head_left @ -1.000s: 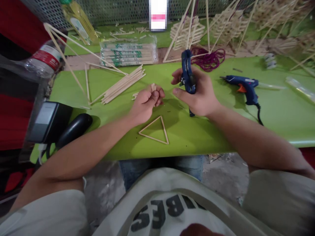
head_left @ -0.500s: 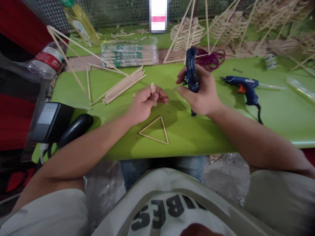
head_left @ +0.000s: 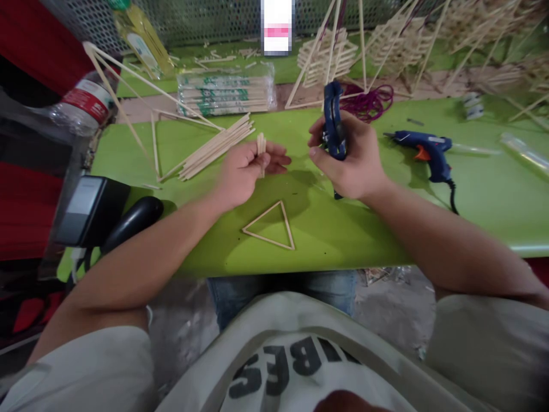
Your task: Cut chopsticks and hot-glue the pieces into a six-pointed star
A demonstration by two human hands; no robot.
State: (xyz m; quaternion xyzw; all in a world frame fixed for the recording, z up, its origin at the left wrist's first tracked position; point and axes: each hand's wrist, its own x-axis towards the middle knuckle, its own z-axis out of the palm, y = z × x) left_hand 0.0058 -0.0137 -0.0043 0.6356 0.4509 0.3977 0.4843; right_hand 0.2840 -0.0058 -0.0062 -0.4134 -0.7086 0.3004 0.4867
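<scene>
Between thumb and fingers, my left hand (head_left: 244, 171) pinches a small bundle of short wooden sticks (head_left: 261, 147), held upright; its other fingers stretch to the right. My right hand (head_left: 354, 157) is wrapped round a dark blue hand tool (head_left: 333, 117) with curved arms, whose exact kind I cannot make out. A gap separates the two hands. Below them, a small triangle of sticks (head_left: 268, 240) lies flat on the green table (head_left: 206, 252). Longer loose sticks (head_left: 217, 147) form a pile just beyond my left hand.
A blue glue gun (head_left: 429, 150) lies at right. Purple cord (head_left: 371, 103) and stick structures (head_left: 328, 57) stand behind. Packaged sticks (head_left: 227, 94), a large stick frame (head_left: 122, 71), a yellow liquid bottle (head_left: 143, 43) and a black mouse-shaped object (head_left: 135, 220) are at left.
My left hand has shifted slightly left with the short sticks, its free fingers more extended. My right hand and the blue tool have hardly moved.
</scene>
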